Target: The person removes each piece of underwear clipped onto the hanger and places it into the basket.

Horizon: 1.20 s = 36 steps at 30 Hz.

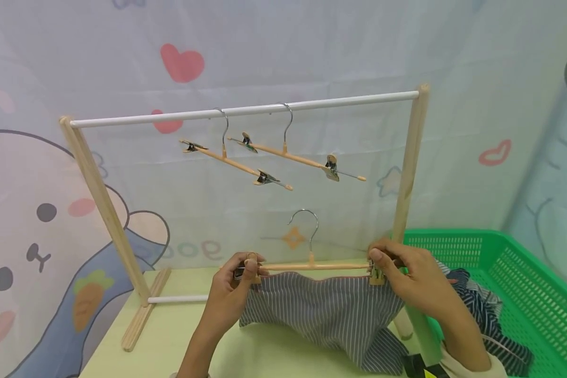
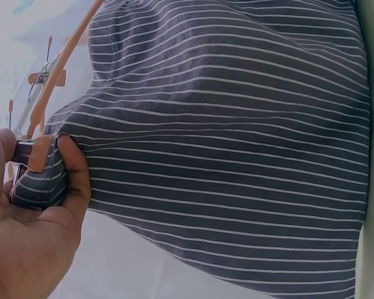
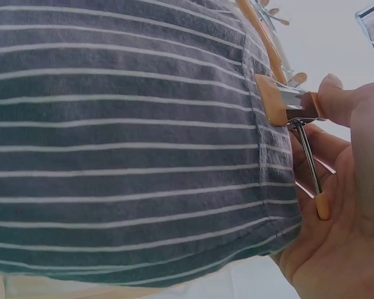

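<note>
A dark blue-grey garment with thin white stripes [image 1: 318, 304] hangs by its top edge from a clip hanger [image 1: 312, 261], low over the table. My left hand [image 1: 231, 289] pinches the hanger's left clip, and in the left wrist view its fingers also touch the striped cloth [image 2: 224, 143] beside that clip [image 2: 40, 154]. At the other end, my right hand [image 1: 416, 278] pinches the right clip [image 3: 273, 99] between thumb and fingers. That clip's jaws lie over the garment's edge. The hanger's metal hook [image 1: 315, 226] points up, apart from the rack.
A wooden rack with a white rail [image 1: 349, 101] stands behind my hands. Two bare clip hangers [image 1: 236, 164] [image 1: 302, 159] hang from the rail. At right, a green basket [image 1: 491, 239] contains striped clothes [image 1: 482, 310]. The pale green table [image 1: 255, 352] lies beneath.
</note>
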### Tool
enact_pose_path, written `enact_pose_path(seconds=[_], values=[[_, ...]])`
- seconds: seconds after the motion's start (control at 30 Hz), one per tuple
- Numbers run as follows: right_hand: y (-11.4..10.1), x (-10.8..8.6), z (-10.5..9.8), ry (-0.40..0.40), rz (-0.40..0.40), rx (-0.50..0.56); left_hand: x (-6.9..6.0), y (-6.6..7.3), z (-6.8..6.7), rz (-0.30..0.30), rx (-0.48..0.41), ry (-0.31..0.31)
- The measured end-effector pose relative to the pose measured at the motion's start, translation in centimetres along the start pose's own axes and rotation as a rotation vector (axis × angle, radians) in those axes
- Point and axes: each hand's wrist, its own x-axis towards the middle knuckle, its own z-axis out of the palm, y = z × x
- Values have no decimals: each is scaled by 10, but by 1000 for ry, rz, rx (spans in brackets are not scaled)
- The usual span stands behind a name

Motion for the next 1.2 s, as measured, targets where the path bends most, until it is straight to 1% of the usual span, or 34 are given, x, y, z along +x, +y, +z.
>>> enact_pose_path(seconds=[0.17,0.23,0.43,0.53,0.63,0.77,0.93,1.03,1.07,1.2], values=[[-3,0,0,-4,33,-15,0,3,0,22,-13,-12],[-3,1,0,3,18,-25,0,4,0,29,-16,-7],[-2,0,1,2,-28,-20,-2,4,2,8,-28,15],[-3,-1,1,6,-43,-8,-3,3,3,14,-25,4],[-3,0,1,33,-63,2,-1,2,2,41,-9,-6],[-5,1,1,65,-81,7,1,2,-1,97,5,-3],[-7,-1,-1,92,-77,16,0,2,-1,166,-4,51],[-7,-2,-2,115,-82,10,-1,3,-1,183,-9,78],[-7,-2,-3,121,-85,6,-1,3,-2,187,-15,77],[-7,-2,-5,127,-94,7,-1,3,-4,214,22,69]])
